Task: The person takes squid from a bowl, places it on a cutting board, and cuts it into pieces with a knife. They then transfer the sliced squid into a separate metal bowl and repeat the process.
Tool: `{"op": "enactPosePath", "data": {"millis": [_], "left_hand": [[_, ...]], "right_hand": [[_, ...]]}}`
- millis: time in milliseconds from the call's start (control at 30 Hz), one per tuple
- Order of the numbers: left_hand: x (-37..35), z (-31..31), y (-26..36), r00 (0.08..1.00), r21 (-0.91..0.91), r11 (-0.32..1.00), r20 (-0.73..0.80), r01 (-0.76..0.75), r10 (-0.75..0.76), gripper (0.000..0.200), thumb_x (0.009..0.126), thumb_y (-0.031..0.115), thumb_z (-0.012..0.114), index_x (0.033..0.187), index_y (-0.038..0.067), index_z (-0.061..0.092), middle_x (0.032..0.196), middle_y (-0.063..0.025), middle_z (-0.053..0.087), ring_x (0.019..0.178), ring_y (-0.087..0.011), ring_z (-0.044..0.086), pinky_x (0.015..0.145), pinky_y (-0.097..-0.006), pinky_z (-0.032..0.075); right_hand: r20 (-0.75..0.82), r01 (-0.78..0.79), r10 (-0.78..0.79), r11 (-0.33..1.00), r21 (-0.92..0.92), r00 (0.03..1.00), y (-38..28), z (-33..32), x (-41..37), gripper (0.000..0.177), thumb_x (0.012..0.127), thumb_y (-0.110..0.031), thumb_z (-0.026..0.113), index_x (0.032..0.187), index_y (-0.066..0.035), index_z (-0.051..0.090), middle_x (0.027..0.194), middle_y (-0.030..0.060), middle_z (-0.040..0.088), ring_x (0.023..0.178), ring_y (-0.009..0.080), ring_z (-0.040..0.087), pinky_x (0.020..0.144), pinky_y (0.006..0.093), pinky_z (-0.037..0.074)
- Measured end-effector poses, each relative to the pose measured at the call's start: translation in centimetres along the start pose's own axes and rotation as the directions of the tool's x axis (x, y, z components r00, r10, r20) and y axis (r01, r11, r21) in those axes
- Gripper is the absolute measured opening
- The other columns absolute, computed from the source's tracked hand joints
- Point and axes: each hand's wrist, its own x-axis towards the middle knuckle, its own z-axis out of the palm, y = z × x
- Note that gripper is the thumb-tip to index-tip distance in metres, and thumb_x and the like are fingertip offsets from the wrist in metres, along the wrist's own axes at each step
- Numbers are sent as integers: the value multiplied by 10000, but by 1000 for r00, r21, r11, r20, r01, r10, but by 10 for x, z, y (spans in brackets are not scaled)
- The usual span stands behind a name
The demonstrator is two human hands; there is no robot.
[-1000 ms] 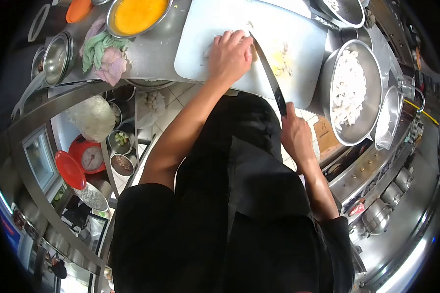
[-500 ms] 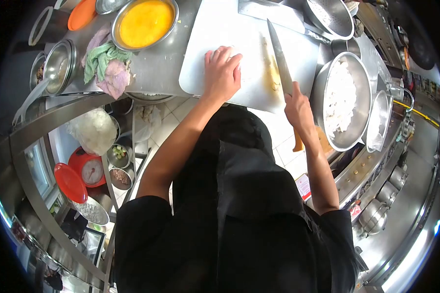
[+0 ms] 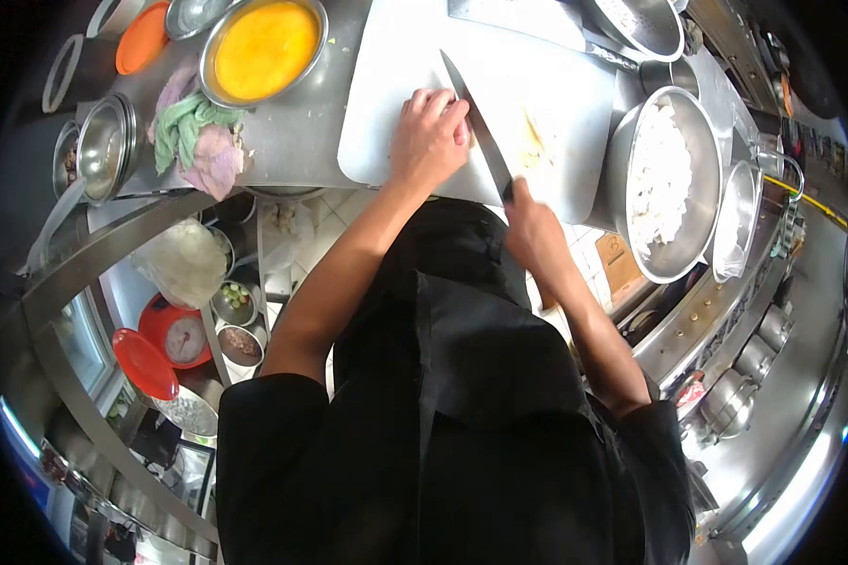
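Observation:
My right hand (image 3: 534,226) is wrapped round the dark handle of a long kitchen knife (image 3: 485,137). Its blade slants across the white cutting board (image 3: 386,56), with the edge close beside the fingers of my left hand (image 3: 431,137). Those fingers are curled down on the board over something pale, mostly hidden beneath them. Right of the blade lies a small pile of pale yellowish scraps (image 3: 534,141) on a wet patch. A cleaver (image 3: 528,21) rests along the board's far edge.
A steel bowl of white pieces (image 3: 660,179) stands right of the board, near a colander (image 3: 636,24). To the left are a bowl of orange-yellow liquid (image 3: 266,52), crumpled cloths (image 3: 198,137) and stacked steel bowls (image 3: 106,146). A red scale (image 3: 174,330) sits on a lower shelf.
My right hand has brought the knife leftward, from beside the scraps to right against my left hand. The long brownish smear by the scraps looks smaller. My left hand stays nearly in place.

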Motion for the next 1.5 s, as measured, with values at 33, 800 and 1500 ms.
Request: {"op": "enactPosePath", "data": {"millis": [33,800,1500], "left_hand": [[2,0,-1,999,12,1000,-32,-6,6,229,682,30,655,910,47,635,972,-99,613,935,-306,565,783,-402,486],[-12,-13,-2,994,-139,989,-81,56,-68,228,692,-32,616,911,22,583,928,-136,535,885,-313,543,762,-411,473],[-19,-21,-3,997,-83,995,-47,63,-67,265,691,-33,605,945,39,591,952,-125,521,891,-307,520,752,-403,447]], "right_hand": [[-50,71,-71,997,1,996,2,11,29,211,848,-68,531,1005,15,417,658,268,590,646,449,601,584,536,464],[31,152,-150,982,-110,988,1,-13,4,231,844,-30,513,1041,3,398,616,267,571,617,457,572,604,543,431],[50,131,-125,981,-144,991,-21,-29,-25,273,786,18,476,1046,36,395,593,235,584,585,422,606,558,494,495]]}}
